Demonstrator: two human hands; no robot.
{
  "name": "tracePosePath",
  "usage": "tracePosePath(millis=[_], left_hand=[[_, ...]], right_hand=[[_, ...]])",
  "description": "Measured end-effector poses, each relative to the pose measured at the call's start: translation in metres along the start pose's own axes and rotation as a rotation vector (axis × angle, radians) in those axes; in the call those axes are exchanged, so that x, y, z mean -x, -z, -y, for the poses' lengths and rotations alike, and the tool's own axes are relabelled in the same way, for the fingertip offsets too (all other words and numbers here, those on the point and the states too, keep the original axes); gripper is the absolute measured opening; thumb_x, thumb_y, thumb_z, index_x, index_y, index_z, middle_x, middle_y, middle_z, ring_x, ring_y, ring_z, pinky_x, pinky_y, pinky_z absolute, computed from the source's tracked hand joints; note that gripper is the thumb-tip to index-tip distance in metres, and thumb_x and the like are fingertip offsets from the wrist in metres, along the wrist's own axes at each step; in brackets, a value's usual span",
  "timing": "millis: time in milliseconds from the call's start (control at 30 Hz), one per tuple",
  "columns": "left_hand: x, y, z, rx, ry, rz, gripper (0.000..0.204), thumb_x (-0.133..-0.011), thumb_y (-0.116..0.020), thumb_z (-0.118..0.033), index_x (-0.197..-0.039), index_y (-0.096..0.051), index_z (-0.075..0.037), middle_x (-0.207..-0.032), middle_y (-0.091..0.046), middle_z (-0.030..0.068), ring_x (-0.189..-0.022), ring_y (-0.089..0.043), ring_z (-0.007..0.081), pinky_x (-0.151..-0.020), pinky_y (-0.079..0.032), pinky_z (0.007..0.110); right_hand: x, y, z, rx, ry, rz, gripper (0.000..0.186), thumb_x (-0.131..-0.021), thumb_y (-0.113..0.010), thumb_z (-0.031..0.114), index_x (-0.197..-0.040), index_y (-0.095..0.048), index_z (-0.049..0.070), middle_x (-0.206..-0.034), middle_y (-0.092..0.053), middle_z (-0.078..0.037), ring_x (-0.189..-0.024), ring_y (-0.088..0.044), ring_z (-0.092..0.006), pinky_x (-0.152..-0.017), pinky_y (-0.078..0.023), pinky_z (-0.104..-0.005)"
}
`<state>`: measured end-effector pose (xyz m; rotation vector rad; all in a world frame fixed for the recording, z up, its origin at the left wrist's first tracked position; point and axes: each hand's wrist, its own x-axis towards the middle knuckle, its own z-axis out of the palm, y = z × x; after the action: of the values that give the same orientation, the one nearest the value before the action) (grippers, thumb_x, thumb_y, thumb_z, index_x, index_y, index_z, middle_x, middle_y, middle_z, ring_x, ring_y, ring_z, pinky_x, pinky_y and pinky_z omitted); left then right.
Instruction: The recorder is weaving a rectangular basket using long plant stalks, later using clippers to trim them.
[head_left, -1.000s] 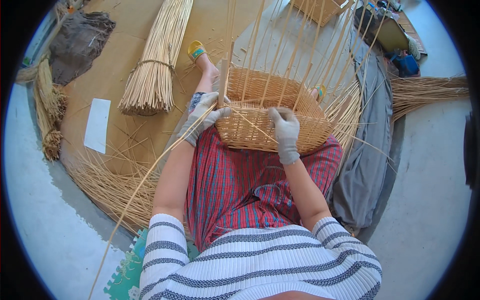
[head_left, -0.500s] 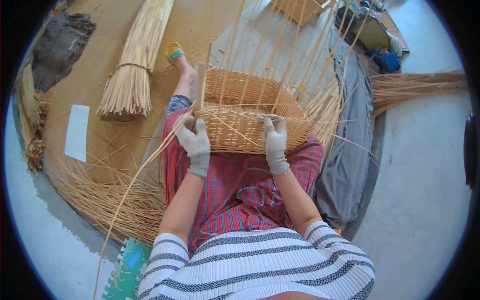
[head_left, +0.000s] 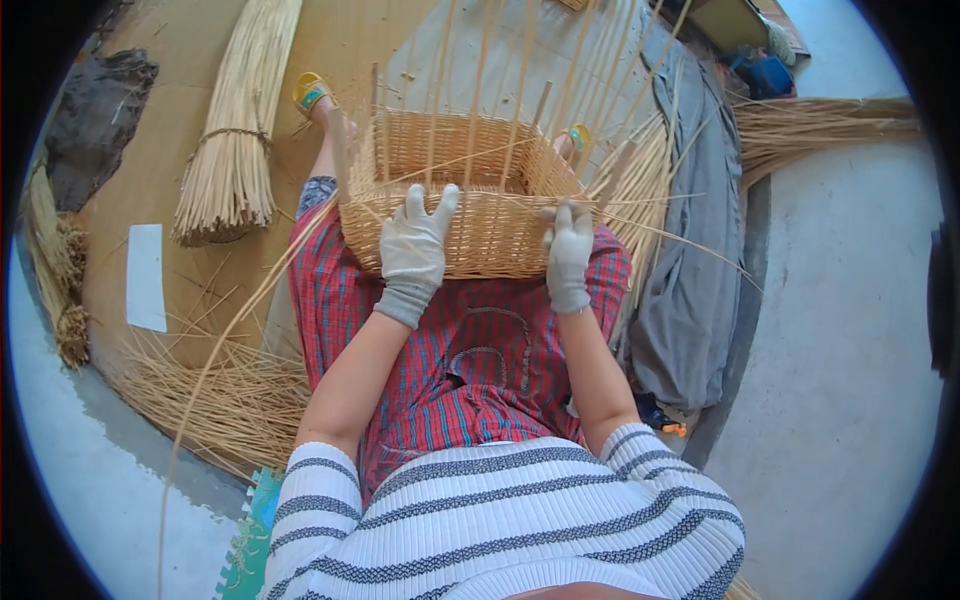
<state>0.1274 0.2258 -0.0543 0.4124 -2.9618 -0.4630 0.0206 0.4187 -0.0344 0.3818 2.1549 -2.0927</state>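
the basket (head_left: 480, 240) is showing honey-gold in a tight woven pattern, and its stakes (head_left: 437, 120) are running paler tan. the left hand (head_left: 412, 245) and right hand (head_left: 568, 252) are wearing 2 off-white gloves (head_left: 408, 262), with the cuffs (head_left: 402, 304) turning grey. the lower garment (head_left: 335, 285) is displaying red plaid crossed with dark and blue lines, while the knit top (head_left: 540, 505) is carrying dark grey patterned stripes on white. 1 sandal (head_left: 310, 92) is standing out in yellow with a green patch. the tied bundle (head_left: 235, 150) is looking pale straw, the flat sheet (head_left: 147, 278) is gleaming white, the foam mat (head_left: 258, 530) is glowing green and the draped cloth (head_left: 685, 310) is looking slate grey.
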Motion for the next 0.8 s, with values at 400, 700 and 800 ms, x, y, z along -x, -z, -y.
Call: tracePosePath(millis=[400, 700, 800], left_hand=[[-0.017, -0.013, -0.068, 0.206, -0.173, -0.057, 0.072, -0.085, -0.073, -0.016, -0.149, -0.043, -0.027, -0.131, -0.050, 0.0181, -0.094, -0.066, 0.0321, -0.077, -0.056, 0.043], [0.038, 0.031, 0.081, 0.106, 0.250, -0.280, 0.059, -0.080, -0.080, -0.022, -0.132, -0.051, -0.022, -0.105, -0.069, 0.0117, -0.087, -0.069, 0.0363, -0.072, -0.053, 0.046], [0.032, 0.024, 0.096, 0.138, 0.269, -0.173, 0.064, -0.081, -0.078, -0.029, -0.137, -0.048, -0.026, -0.111, -0.069, 0.0115, -0.085, -0.068, 0.0354, -0.071, -0.052, 0.046]], right_hand=[[-0.060, -0.040, 0.077, 0.580, 1.197, -0.184, 0.045, -0.084, -0.075, 0.004, -0.128, -0.065, 0.010, -0.098, -0.069, -0.006, -0.085, -0.064, -0.0181, -0.075, -0.052, -0.0285], [0.032, -0.074, 0.023, -0.165, 0.097, 0.539, 0.047, -0.097, -0.070, 0.017, -0.139, -0.052, 0.007, -0.080, -0.061, 0.000, -0.066, -0.052, -0.0056, -0.059, -0.044, -0.0226], [0.040, -0.092, 0.008, -0.353, 0.091, 0.816, 0.023, -0.102, -0.062, 0.016, -0.123, -0.064, 0.007, -0.078, -0.062, -0.001, -0.067, -0.054, -0.0068, -0.059, -0.047, -0.0241]])
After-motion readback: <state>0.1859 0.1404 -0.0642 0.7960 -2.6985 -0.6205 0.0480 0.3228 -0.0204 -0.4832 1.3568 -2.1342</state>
